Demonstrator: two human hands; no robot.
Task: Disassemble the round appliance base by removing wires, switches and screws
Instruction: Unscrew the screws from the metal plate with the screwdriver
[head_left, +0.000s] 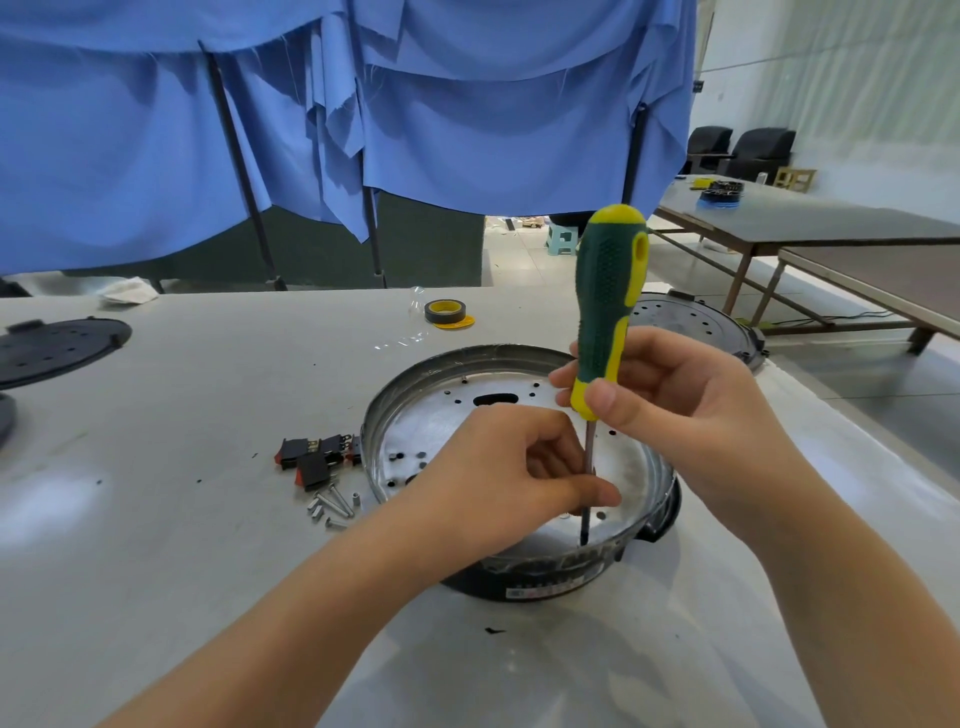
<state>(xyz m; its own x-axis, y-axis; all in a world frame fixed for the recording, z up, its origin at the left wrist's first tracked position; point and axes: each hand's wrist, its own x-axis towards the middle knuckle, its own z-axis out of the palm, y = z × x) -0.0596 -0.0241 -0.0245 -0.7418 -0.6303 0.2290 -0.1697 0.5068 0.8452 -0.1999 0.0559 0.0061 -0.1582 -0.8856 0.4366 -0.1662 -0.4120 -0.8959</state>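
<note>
Base: I see the round metal appliance base with a black plastic underside (415, 415) on the pale grey worktop (156, 545), open side up, just in front of me
Tool: green-and-yellow-handled screwdriver (608, 312) stands upright, its tip down near the base's near inner rim
Right hand (670, 395): fingers curled round the lower handle, thumb across the yellow collar
Left hand (498, 478): thumb and fingers pinch the steel shaft low down, inside the base
Removed parts: black rocker switches with red faces (311, 460) and loose silver screws (332, 506) lie just left of the base
Beyond: roll of black-and-yellow tape (445, 313); dark perforated round plate (696, 327) behind the right hand
</note>
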